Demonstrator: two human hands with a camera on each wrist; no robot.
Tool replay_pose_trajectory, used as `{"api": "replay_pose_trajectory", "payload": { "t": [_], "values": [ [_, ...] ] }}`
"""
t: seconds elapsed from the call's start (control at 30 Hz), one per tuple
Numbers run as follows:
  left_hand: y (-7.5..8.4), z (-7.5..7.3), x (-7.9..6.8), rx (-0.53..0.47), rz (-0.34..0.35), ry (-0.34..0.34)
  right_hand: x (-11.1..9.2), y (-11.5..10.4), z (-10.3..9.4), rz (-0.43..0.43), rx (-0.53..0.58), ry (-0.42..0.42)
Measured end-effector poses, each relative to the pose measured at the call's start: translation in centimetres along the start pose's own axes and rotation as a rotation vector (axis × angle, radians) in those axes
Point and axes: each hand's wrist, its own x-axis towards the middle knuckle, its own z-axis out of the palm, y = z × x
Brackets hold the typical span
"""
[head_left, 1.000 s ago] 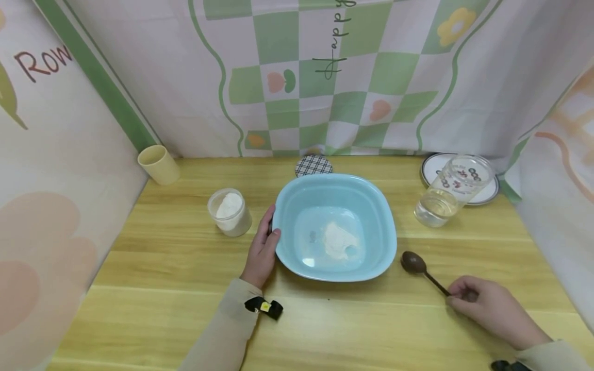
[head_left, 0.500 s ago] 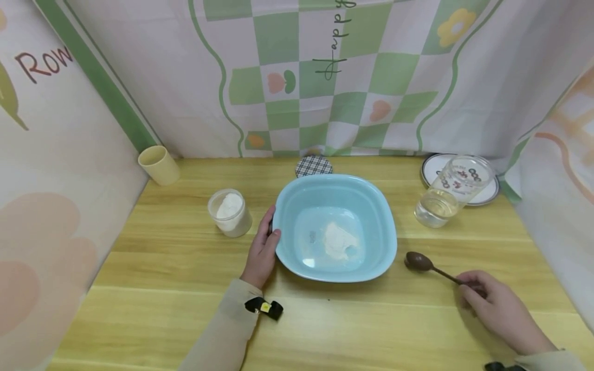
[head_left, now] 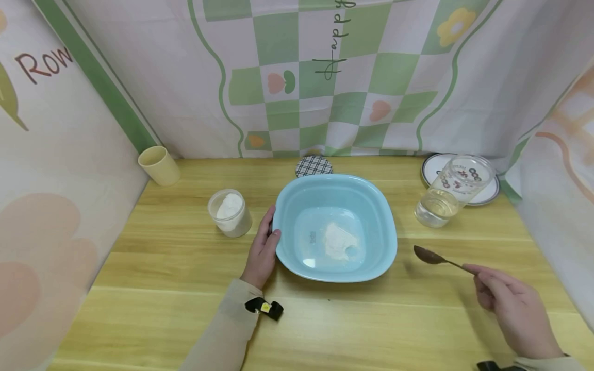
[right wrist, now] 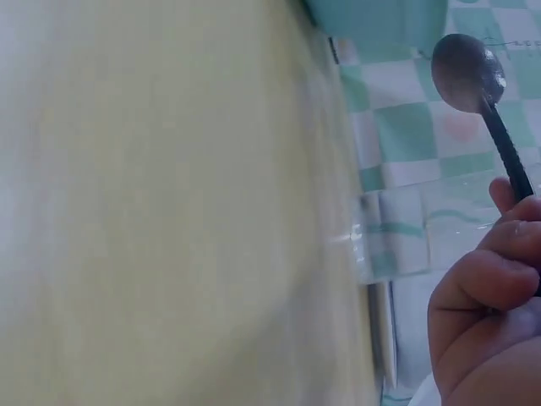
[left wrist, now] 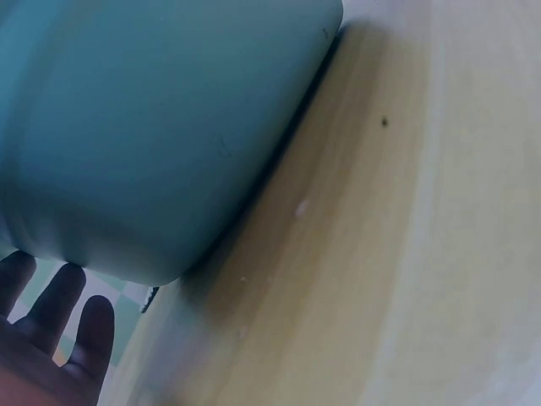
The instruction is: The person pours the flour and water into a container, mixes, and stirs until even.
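A light blue basin (head_left: pixel 380 226) with a patch of white powder (head_left: pixel 339 241) on its floor stands mid-table. My left hand (head_left: pixel 261 252) holds its left side, the thumb at the rim and the fingers against the outer wall (left wrist: pixel 161 127). My right hand (head_left: pixel 515 304) pinches the handle of a dark brown spoon (head_left: pixel 429 255), whose bowl points left toward the basin. The spoon is raised off the table, with its shadow apart below. In the right wrist view, the same spoon (right wrist: pixel 467 74) extends past the thumb and fingers; the handle's end is hidden in the hand.
Left of the basin is a tub of white powder (head_left: pixel 230 214). A yellow cup (head_left: pixel 159 166) stands at the back left, a checked round mat (head_left: pixel 313 165) behind the basin. At right, a glass of pale liquid (head_left: pixel 438 206) stands before a patterned plate (head_left: pixel 487 195).
My right hand has moved to the right and lifted the spoon from the table, its bowl now tipped. My left hand and the basin have stayed in place.
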Motion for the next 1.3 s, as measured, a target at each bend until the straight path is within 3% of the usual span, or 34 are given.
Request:
{"api": "replay_pose_trajectory", "payload": {
  "t": [0.17,0.3,0.43,0.6,1.0,1.1,1.23,1.3],
  "values": [
    [-0.1,0.0,0.0,-0.011,0.013,-0.008,0.2,-1.3,0.4,-0.053,0.348,0.085],
    [-0.1,0.0,0.0,-0.001,0.012,-0.003,0.6,-3.0,1.4,-0.198,0.704,0.12],
    [-0.1,-0.1,0.0,-0.003,0.013,-0.007,1.2,-4.6,2.6,-0.4,0.956,0.013],
    [-0.1,-0.1,0.0,-0.004,0.015,-0.008,1.9,-6.4,3.9,-0.492,1.046,-0.117],
    [-0.1,-0.1,0.1,0.017,0.023,-0.005,3.1,-9.3,7.4,-0.462,0.752,-0.08],
    [0.0,-0.1,0.0,0.018,0.018,-0.006,3.3,-10.0,8.3,-0.424,0.608,-0.039],
    [0.1,-0.1,0.0,0.025,0.012,-0.005,3.3,-10.9,9.4,-0.368,0.303,0.02],
    [0.2,-0.1,0.0,0.028,0.009,-0.003,3.5,-11.2,10.0,-0.38,0.162,0.024]
  ]
}}
